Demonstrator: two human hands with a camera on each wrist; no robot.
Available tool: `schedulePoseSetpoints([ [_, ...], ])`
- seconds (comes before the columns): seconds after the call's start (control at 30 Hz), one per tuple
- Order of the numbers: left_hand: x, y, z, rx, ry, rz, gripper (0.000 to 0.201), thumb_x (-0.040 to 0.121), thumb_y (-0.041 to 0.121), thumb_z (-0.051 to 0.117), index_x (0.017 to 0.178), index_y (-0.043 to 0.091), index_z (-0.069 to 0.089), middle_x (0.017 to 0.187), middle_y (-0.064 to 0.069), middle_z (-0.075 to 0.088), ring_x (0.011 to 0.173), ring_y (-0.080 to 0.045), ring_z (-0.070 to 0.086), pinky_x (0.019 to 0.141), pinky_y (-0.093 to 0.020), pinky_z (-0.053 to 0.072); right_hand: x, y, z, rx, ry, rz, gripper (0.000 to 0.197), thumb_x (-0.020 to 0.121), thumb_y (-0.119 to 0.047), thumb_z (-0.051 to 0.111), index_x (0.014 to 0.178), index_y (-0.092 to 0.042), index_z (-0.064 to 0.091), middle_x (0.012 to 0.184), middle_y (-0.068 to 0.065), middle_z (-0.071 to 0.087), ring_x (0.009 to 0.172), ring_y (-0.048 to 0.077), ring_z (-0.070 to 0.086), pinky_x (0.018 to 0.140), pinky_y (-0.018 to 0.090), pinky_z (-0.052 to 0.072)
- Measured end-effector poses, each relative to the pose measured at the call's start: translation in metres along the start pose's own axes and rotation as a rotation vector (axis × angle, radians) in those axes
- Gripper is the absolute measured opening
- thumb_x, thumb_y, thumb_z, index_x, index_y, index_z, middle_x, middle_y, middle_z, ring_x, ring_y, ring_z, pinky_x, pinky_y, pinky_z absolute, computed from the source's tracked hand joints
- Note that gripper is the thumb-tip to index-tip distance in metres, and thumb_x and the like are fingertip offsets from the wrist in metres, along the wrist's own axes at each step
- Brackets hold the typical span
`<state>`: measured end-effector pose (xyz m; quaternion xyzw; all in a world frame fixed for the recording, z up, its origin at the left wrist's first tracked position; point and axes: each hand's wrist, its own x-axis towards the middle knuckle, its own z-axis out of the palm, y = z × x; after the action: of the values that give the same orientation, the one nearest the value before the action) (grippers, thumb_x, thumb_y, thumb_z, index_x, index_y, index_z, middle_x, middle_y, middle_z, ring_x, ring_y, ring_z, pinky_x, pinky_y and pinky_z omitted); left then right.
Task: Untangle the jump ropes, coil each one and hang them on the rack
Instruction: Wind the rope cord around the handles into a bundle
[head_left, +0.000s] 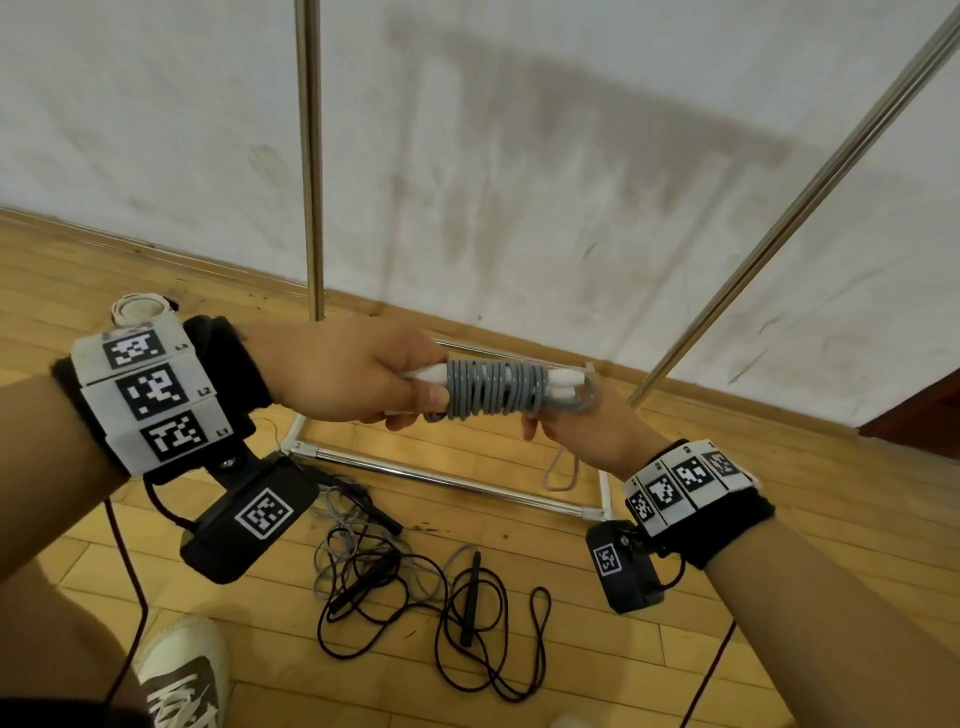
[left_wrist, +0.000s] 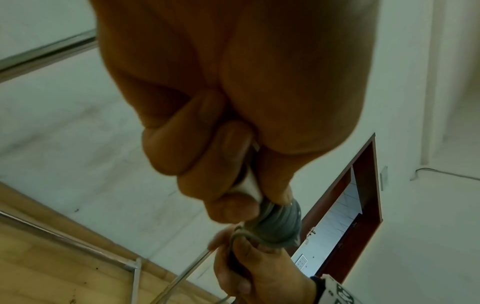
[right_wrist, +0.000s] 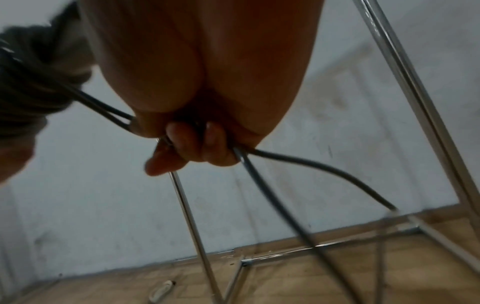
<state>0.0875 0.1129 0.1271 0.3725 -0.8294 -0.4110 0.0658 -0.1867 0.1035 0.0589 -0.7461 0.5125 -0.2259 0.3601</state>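
Grey jump rope, one of them, is wound in tight turns round its two white handles and held level between both hands, above the floor and in front of the rack. From the head view, the left hand has its grip clamped on the handle ends, knuckles up, forearm level. The right hand sits at the other end of the bundle, its grip closed on the loose rope end, one loop hanging below it. Under the grip, on the floor, lie two more ropes in a tangle: one black rope with two black handles, one loose grey rope.

Left wrist view: fingers curl round one white handle, thumb pressed beside the coil; the right hand holds the rope just beyond.

Right wrist view: curled fingers pinch two strands, which run on to a blurred coil at the left.
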Motion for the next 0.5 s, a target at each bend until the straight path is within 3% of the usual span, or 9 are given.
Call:
schedulePoseSetpoints([
  [0.1, 0.002, -0.002, 0.003, 0.083, -0.098, -0.045, 0.023, 0.102, 0.027, 0.050, 0.080, 0.026, 0.058, 0.065, 0.008, 0.059, 0.059, -0.008, 0.051, 0.058, -0.017, 0.042, 0.001, 0.006, -0.009, -0.227, -0.058, -0.017, 0.017, 0.092, -0.022, 0.066, 0.076, -0.025, 0.068, 0.067, 0.002, 0.067, 0.060, 0.016, 0.059, 0.059, 0.033, 0.048],
  [0.17, 0.006, -0.004, 0.008, 0.169, -0.133, -0.099, 0.023, 0.101, 0.030, 0.050, 0.079, 0.028, 0.057, 0.066, 0.010, 0.060, 0.059, -0.005, 0.051, 0.060, -0.018, 0.041, 0.001, 0.006, -0.013, -0.216, -0.062, 0.034, 0.024, 0.095, -0.038, 0.059, 0.076, -0.026, 0.068, 0.059, -0.007, 0.062, 0.054, 0.007, 0.053, 0.055, 0.024, 0.043],
  [0.23, 0.009, -0.006, 0.013, 0.255, -0.158, -0.147, 0.023, 0.101, 0.035, 0.050, 0.079, 0.029, 0.056, 0.068, 0.009, 0.061, 0.058, -0.003, 0.052, 0.062, -0.021, 0.041, 0.001, 0.002, -0.013, -0.236, -0.092, 0.042, 0.029, 0.098, -0.043, 0.053, 0.075, -0.029, 0.065, 0.056, -0.019, 0.060, 0.054, 0.001, 0.052, 0.058, 0.021, 0.043],
  [0.33, 0.015, -0.009, 0.021, 0.370, -0.184, -0.180, 0.026, 0.100, 0.041, 0.050, 0.078, 0.028, 0.052, 0.070, 0.007, 0.059, 0.057, -0.004, 0.050, 0.060, -0.024, 0.041, 0.002, -0.013, -0.008, -0.325, -0.130, 0.011, 0.031, 0.100, -0.043, 0.047, 0.087, -0.024, 0.068, 0.067, -0.031, 0.063, 0.068, 0.012, 0.062, 0.066, 0.030, 0.048],
  [0.43, 0.022, -0.011, 0.026, 0.457, -0.167, -0.210, 0.026, 0.100, 0.042, 0.048, 0.078, 0.029, 0.049, 0.075, 0.007, 0.057, 0.060, -0.007, 0.050, 0.058, -0.024, 0.039, 0.004, -0.025, -0.004, -0.372, -0.102, -0.010, 0.041, 0.102, -0.041, 0.043, 0.094, -0.010, 0.068, 0.076, -0.024, 0.065, 0.077, 0.014, 0.064, 0.073, 0.034, 0.049],
  [0.5, 0.026, -0.013, 0.025, 0.479, -0.136, -0.246, 0.024, 0.101, 0.041, 0.047, 0.080, 0.030, 0.049, 0.079, 0.005, 0.058, 0.063, -0.010, 0.052, 0.059, -0.026, 0.041, 0.005, -0.030, -0.005, -0.356, -0.036, -0.036, 0.043, 0.102, -0.036, 0.044, 0.092, -0.003, 0.068, 0.080, -0.012, 0.067, 0.068, 0.001, 0.059, 0.066, 0.021, 0.048],
])
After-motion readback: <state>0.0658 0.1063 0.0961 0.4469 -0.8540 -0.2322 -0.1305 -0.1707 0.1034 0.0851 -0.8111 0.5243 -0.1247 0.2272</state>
